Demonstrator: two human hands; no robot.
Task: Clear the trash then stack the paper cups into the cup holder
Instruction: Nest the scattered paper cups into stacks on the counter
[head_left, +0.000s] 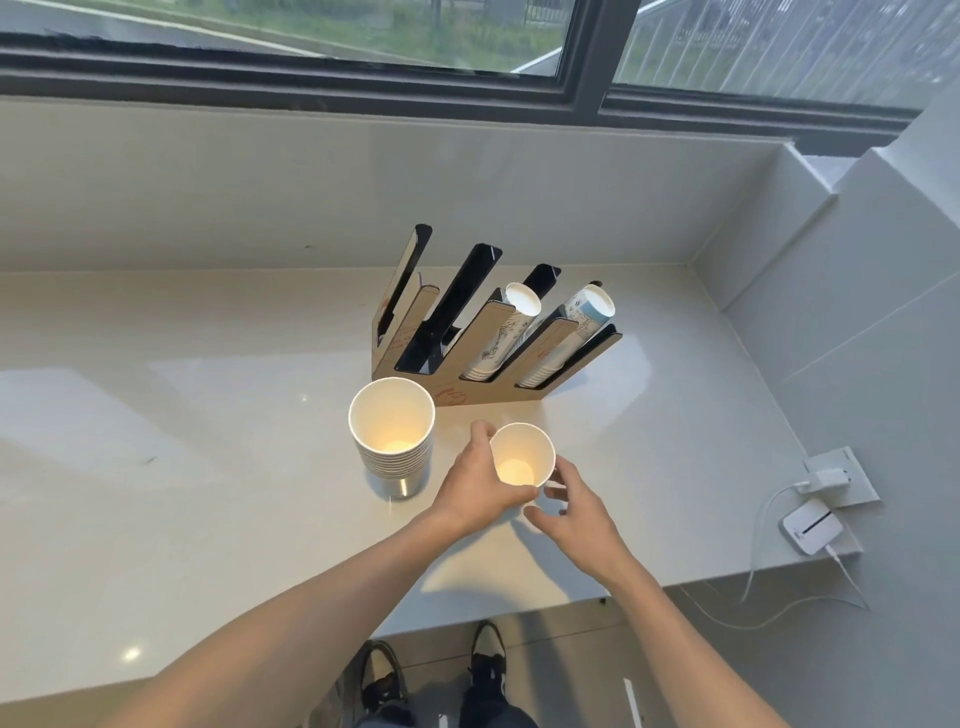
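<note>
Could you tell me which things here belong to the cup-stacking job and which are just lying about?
Job:
- single paper cup, held by left hand; right hand beside it
- stack of paper cups
- cup holder

Lying about:
- wall charger
- white device with cable
- countertop
</note>
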